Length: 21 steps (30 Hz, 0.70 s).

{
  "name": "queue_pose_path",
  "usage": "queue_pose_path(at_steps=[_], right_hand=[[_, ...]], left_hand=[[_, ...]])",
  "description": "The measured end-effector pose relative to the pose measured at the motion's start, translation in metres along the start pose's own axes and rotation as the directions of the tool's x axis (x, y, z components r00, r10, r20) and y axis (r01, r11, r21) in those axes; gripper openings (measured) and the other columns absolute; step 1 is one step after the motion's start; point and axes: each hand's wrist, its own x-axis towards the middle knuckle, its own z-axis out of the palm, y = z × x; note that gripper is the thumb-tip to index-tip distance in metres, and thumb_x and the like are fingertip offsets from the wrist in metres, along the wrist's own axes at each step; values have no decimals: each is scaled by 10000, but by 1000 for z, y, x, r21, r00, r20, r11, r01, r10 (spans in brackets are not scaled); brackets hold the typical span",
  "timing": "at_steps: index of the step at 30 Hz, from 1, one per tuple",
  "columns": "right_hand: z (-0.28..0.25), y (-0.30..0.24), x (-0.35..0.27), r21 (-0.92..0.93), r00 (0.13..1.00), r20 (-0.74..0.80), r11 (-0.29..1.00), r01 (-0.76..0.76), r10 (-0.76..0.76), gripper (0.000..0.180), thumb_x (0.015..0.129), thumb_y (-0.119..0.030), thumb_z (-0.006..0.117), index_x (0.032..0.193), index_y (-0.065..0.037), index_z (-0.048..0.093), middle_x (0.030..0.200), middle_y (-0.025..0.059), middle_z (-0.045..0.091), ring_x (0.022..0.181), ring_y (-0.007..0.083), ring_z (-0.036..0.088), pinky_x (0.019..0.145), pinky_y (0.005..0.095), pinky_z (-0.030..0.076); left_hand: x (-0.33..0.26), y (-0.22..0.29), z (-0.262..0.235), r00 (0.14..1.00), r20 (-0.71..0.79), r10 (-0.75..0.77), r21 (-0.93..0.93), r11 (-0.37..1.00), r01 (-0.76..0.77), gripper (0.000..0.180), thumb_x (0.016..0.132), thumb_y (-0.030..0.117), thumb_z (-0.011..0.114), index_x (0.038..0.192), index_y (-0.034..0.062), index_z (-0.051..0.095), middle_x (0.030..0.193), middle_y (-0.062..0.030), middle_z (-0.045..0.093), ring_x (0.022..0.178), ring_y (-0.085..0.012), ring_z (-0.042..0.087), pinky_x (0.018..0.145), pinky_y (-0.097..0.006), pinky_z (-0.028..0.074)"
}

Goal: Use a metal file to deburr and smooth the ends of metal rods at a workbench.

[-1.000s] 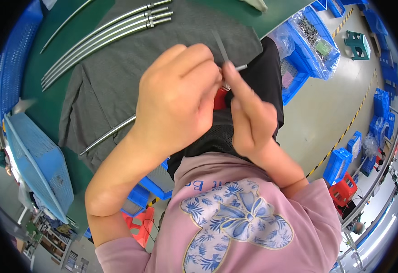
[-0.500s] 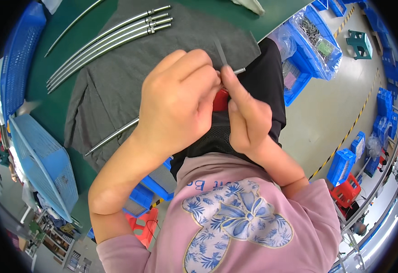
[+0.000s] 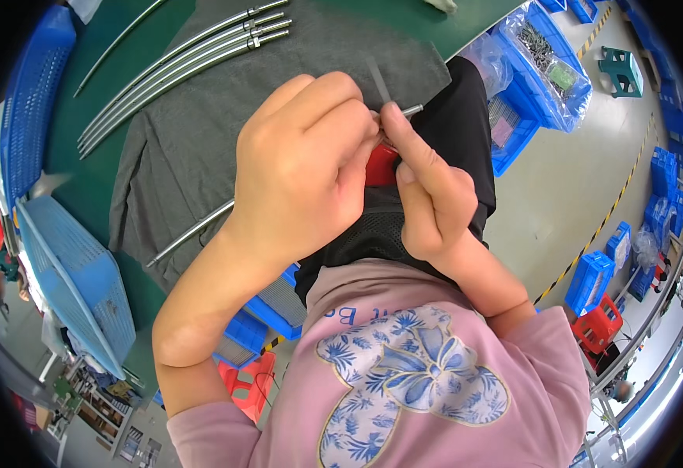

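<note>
My left hand [image 3: 298,160] is closed around a slim metal rod [image 3: 193,232]. One end of the rod sticks out toward the lower left over the grey cloth, the other past my right fingertips; its middle is hidden by my hand. My right hand [image 3: 437,195] is closed too, with the thumb pressing a thin grey flat strip [image 3: 379,81] close against the rod. Where strip and rod meet, my fingers hide the contact. Below the fingers a small red thing [image 3: 381,165] shows, its kind unclear.
Several similar metal rods [image 3: 177,76] lie on the grey cloth [image 3: 177,164] and green table [image 3: 80,152]. Blue baskets [image 3: 84,273] stand at the left. At the right are a lined blue bin of small parts [image 3: 540,66], a green stool [image 3: 620,72] and red stools [image 3: 597,324].
Both hands keep their grip, with the right hand and strip shifted slightly upward and right. The rods at upper left sit a little higher in view.
</note>
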Motion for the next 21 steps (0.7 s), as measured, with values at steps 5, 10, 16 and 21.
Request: queue_pose_path(at_steps=[5, 10, 16, 21], right_hand=[[-5, 10, -10, -89, 997, 0, 994, 71, -71, 505, 727, 119, 507, 1221, 38, 573, 609, 98, 555, 424, 195, 501, 468, 270, 423], [-3, 6, -15, -95, 997, -25, 993, 73, -76, 514, 716, 122, 509, 1219, 37, 574, 606, 104, 567, 401, 184, 490, 448, 268, 412], [-2, 8, -2, -144, 997, 42, 987, 71, -66, 525, 709, 113, 508, 1223, 32, 575, 567, 88, 549, 395, 184, 496, 441, 264, 418], [-3, 7, -14, -148, 999, -4, 988, 42, -43, 560, 674, 112, 532, 1223, 10, 586, 529, 74, 502, 379, 184, 455, 413, 279, 374]], left_hand=[[3, -2, 1, 1000, 28, -4, -1, 1000, 5, 192, 626, -99, 689, 684, 7, 539, 683, -79, 523, 576, -230, 488, 510, -310, 385], [-1, 0, 1, 1000, 13, -18, 13, 1000, 18, 152, 609, -36, 660, 688, 26, 546, 708, -77, 488, 619, -267, 484, 538, -354, 408], [-3, -3, 1, 1000, 13, 1, 19, 1000, -2, 163, 600, -39, 670, 690, 24, 551, 708, -61, 496, 615, -251, 489, 529, -347, 408], [-1, 0, 0, 999, 42, -23, 16, 1000, 22, 160, 599, -42, 677, 696, 19, 565, 714, -63, 508, 613, -251, 495, 526, -342, 410]])
